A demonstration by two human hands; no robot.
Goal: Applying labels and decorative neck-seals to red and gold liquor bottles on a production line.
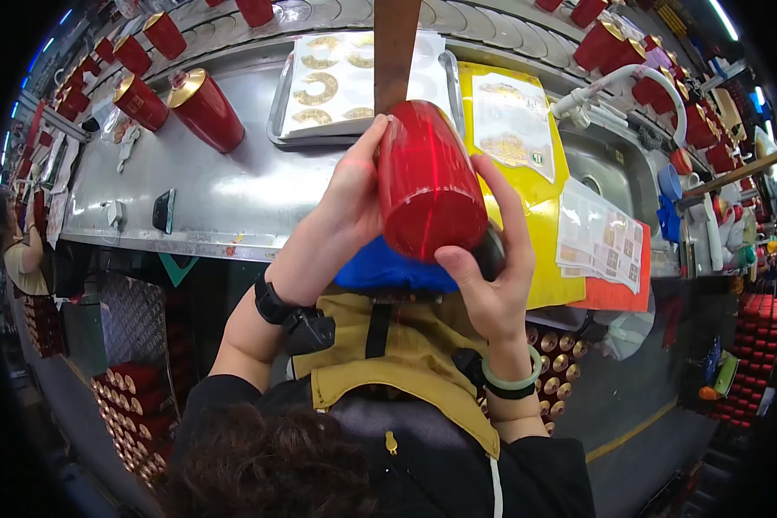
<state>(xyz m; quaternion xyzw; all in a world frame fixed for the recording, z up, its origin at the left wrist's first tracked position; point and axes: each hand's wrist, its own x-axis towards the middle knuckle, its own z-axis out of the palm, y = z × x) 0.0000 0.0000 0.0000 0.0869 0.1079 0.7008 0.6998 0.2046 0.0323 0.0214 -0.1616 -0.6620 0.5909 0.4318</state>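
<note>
Between my hands is a glossy red bottle [430, 186], tilted with its round base toward me; thin bright red lines of light cross its side and base. My left hand [354, 192] clasps the bottle's left side, its fingers mostly hidden behind it. On the other side, my right hand [502, 268] grips it with the thumb near the base and fingers along the flank. Beyond the bottle, a metal tray [278, 121] holds white sheets with gold curved decals [316, 88]. A clear decal sheet [514, 129] lies on yellow plastic [540, 233] to the right.
Two red bottles with gold tops [207, 112] stand on the steel bench [276, 186], near a phone-like dark object [164, 211]. A brown post [396, 47] rises ahead. At right are printed sheets [603, 233], a sink [609, 160] and a white faucet [639, 71]. Another person [28, 250] stands far left.
</note>
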